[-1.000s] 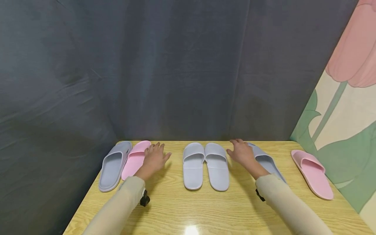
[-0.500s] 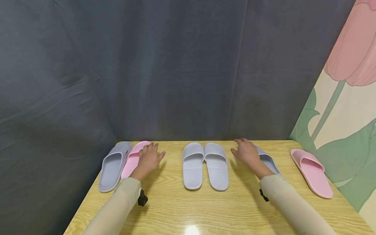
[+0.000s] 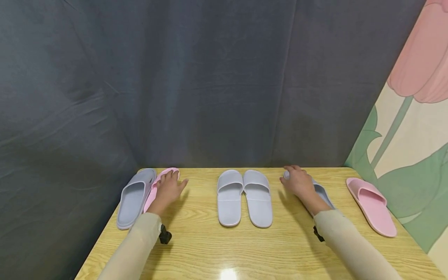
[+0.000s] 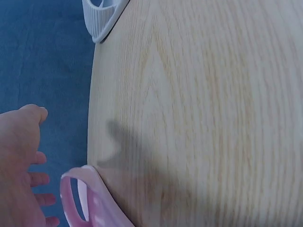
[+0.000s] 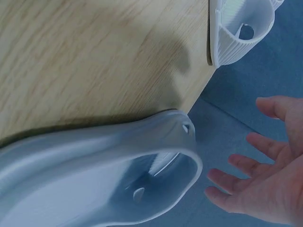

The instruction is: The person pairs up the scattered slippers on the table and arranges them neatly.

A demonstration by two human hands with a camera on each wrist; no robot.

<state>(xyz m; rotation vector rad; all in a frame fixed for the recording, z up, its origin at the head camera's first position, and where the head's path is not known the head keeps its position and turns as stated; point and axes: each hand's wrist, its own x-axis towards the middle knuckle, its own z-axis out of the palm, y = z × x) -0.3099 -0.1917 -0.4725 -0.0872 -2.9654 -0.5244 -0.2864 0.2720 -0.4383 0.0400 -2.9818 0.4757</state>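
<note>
Over the pink slipper (image 3: 150,199) on the left is my left hand (image 3: 168,191), fingers spread and holding nothing. The left wrist view has that hand (image 4: 19,170) beside the pink slipper's strap (image 4: 78,177), with a gap between them. My right hand (image 3: 300,183) is above a grey-blue slipper (image 3: 322,194) and partly hides it. In the right wrist view the fingers of my right hand (image 5: 270,175) are extended, apart from this slipper's toe end (image 5: 180,137). A pair of light grey slippers, left one (image 3: 229,206) and right one (image 3: 259,206), lies side by side between my hands.
Another grey-blue slipper (image 3: 131,204) lies at the far left against the pink one. A second pink slipper (image 3: 373,210) lies near the right edge. Behind the wooden table (image 3: 210,252) hangs a dark curtain (image 3: 217,85); a flower-painted wall (image 3: 413,155) borders the right.
My left hand has shifted left, over more of the pink slipper. My right hand has moved right, uncovering the grey-blue slipper's toe end. The slippers show no clear movement.
</note>
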